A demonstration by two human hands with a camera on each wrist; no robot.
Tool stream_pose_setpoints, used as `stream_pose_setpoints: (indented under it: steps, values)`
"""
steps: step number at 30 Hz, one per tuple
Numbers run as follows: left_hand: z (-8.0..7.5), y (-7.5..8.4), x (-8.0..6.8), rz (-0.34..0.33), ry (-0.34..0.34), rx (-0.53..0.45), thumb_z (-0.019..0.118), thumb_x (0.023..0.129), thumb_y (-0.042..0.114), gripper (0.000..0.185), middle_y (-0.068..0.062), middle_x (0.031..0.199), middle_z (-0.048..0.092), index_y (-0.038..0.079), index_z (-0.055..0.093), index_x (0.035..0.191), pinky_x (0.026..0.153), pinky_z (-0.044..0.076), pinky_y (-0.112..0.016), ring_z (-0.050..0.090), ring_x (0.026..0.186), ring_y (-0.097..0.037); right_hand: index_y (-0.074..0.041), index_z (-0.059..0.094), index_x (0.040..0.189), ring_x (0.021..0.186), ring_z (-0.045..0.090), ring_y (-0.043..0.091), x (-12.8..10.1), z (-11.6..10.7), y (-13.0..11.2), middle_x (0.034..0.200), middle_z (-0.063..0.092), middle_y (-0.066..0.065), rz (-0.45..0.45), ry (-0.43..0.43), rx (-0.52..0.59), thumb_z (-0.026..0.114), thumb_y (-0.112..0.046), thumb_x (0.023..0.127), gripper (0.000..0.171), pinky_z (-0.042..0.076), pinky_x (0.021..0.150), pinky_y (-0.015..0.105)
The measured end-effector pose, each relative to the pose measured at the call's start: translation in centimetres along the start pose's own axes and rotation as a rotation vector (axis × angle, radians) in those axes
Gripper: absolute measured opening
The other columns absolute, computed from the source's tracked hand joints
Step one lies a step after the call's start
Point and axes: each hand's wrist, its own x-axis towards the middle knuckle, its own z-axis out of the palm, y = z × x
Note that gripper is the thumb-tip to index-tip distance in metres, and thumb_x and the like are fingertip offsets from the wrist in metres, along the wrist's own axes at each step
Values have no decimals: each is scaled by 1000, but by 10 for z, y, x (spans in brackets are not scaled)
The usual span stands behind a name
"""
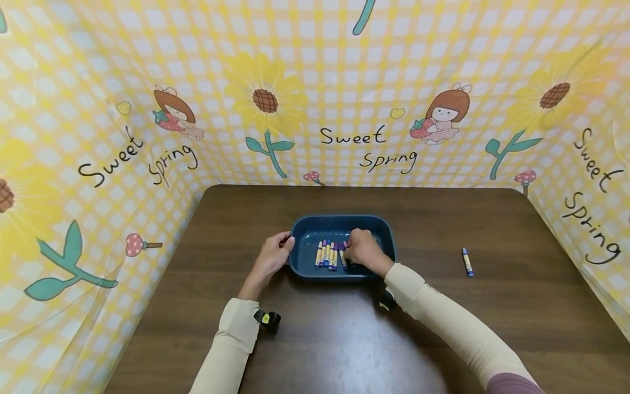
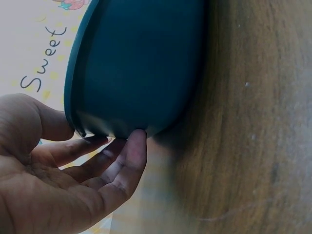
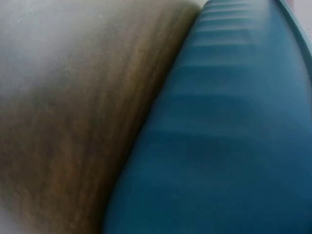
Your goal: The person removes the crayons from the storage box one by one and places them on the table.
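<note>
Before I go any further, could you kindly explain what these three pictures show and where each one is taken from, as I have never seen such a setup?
There is no machine here: a person works with two bare hands, wearing three cameras. The wide picture comes from a camera on the head, looking down at a brown table walled by a yellow flowered cloth. The other two come from cameras on the wrists, so they show only close, partly blurred views.

On the table stands a dark teal tray holding a row of crayons. One more blue crayon lies apart, to the right. The left hand touches the tray's left end with relaxed fingers, as the left wrist view confirms. The right hand is inside the tray at the crayons; whether it grips one cannot be told. The right wrist view shows only the tray's outer wall and table.
</note>
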Motion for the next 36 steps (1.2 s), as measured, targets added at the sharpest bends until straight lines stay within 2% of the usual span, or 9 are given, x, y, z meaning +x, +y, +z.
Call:
stream_pose_setpoints:
  steps: [2, 6, 13, 18, 22, 28, 36]
  values:
    - [0, 0, 0, 4, 1, 1, 47, 109, 28, 47, -19, 135, 57, 4, 47, 150, 86, 59, -37, 60, 108, -29, -7, 52, 51, 41, 45, 13, 0, 2, 0, 48, 45, 0, -10, 1, -3, 75, -8, 91, 46, 31, 39, 22]
    - [0, 0, 0, 11, 1, 2, 47, 110, 27, 47, -20, 134, 58, 3, 47, 150, 84, 59, -34, 61, 107, -28, -3, 60, 55, 41, 47, 13, 0, 3, 1, 49, 45, 1, -17, 5, 17, 74, -8, 92, 40, 33, 39, 21]
    - [0, 2, -1, 18, 4, 4, 46, 110, 27, 47, -20, 134, 57, 2, 47, 150, 82, 59, -34, 60, 106, -29, -3, 67, 61, 47, 53, 13, -3, -1, 8, 53, 56, 2, 8, 52, 76, 76, -10, 89, 30, 40, 43, 21]
    - [0, 2, 0, 27, 10, 7, 46, 110, 26, 47, -21, 135, 57, 1, 46, 150, 81, 59, -32, 61, 107, -29, -4, 71, 67, 55, 61, 17, -6, -6, 17, 59, 65, 6, 1, 39, 153, 75, -10, 89, 23, 49, 51, 24]
    - [0, 1, -1, 25, 7, 10, 46, 110, 27, 48, -20, 135, 57, 2, 46, 150, 82, 59, -33, 61, 108, -29, -4, 74, 74, 60, 65, 17, -9, -9, 20, 67, 69, 7, 13, 23, 203, 75, -9, 89, 16, 56, 58, 27]
    - [0, 1, 0, 14, 1, 0, 46, 110, 27, 47, -21, 136, 57, 2, 46, 150, 83, 60, -34, 61, 108, -29, -1, 76, 87, 71, 68, 16, -11, -14, 18, 89, 73, 11, 59, 17, 328, 75, -7, 90, 6, 62, 64, 30]
    - [-2, 1, -1, 23, -12, -13, 45, 110, 25, 46, -21, 140, 55, 2, 46, 150, 83, 60, -34, 60, 109, -30, 4, 73, 108, 84, 69, 21, -15, -26, 18, 106, 71, 19, 64, 20, 485, 71, -7, 94, 18, 63, 73, 36]
